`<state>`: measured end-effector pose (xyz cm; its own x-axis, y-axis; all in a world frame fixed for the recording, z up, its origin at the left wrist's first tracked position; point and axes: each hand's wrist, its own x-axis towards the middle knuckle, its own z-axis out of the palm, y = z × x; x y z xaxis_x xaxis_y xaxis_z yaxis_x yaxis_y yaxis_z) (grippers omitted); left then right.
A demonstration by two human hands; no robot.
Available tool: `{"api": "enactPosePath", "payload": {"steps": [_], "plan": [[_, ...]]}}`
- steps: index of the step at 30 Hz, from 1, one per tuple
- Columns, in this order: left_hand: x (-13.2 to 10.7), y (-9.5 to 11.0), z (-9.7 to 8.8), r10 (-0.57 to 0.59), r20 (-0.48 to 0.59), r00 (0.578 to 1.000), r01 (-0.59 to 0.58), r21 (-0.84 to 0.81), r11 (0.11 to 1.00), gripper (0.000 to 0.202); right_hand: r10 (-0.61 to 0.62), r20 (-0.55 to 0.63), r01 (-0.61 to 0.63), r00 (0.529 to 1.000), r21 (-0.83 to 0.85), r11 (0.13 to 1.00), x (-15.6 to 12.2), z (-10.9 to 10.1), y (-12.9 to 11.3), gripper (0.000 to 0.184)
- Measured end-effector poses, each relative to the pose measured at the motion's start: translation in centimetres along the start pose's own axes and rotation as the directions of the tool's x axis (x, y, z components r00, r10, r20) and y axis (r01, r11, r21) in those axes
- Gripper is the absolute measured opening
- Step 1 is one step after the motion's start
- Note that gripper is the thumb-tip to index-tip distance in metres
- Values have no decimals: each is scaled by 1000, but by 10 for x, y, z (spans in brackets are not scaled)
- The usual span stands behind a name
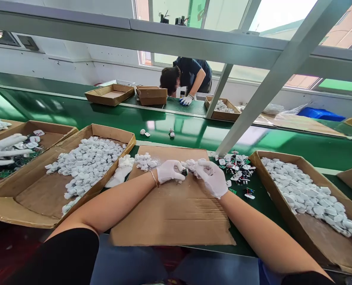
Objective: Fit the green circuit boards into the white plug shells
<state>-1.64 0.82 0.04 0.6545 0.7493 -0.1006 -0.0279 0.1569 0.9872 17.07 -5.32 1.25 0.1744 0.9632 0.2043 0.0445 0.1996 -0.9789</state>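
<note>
— White gloves on both hands. What do they hold?
— My left hand point(169, 171) pinches a small dark part point(184, 172) at the fingertips, in a narrow grip. My right hand point(211, 179) curls in close beside it, also narrow, but I cannot tell whether it grips anything.
— Where is the part?
— Between my hands, above the upper half of a flattened cardboard sheet point(170, 209), near a small heap of white plastic shells point(144, 161).
— Handling, from the head view?
— I judge the shells light, stiff and perhaps slippery in gloves; take them by their edges. The green circuit boards point(238, 172), lying right of the sheet on the green conveyor belt point(190, 132), look more fragile; hold those by the board edges.
— Counts?
— Hands of mine: two. Shells: too many to count, heaped in a middle tray point(113, 133) and a right tray point(283, 153). A left tray point(57, 128) holds more boards, with a co-worker's gloved hand point(3, 150) over it. Loose pieces on the belt: two. Across the belt: three trays and one person point(188, 75) bending forward.
</note>
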Motion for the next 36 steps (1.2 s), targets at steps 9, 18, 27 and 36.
{"api": "enactPosePath", "payload": {"steps": [9, 18, 27, 36], "plan": [[6, -13, 0, 143, -5, 990, -134, 310, 941, 47, -68, 80, 84, 994, -210, 974, -17, -8, 20, 22], [11, -19, 49, 134, -319, 938, 45, 498, 866, 35, -103, 53, 101, 993, 51, 994, -10, -17, 32, 24], [13, -15, 35, 86, -220, 972, -43, 192, 980, 33, 55, 57, -55, 997, 7, 998, -8, -17, 21, 29], [10, -13, 26, 44, 4, 999, -42, -217, 975, 46, -99, 63, 96, 993, 58, 994, -12, -21, 24, 27]]}}
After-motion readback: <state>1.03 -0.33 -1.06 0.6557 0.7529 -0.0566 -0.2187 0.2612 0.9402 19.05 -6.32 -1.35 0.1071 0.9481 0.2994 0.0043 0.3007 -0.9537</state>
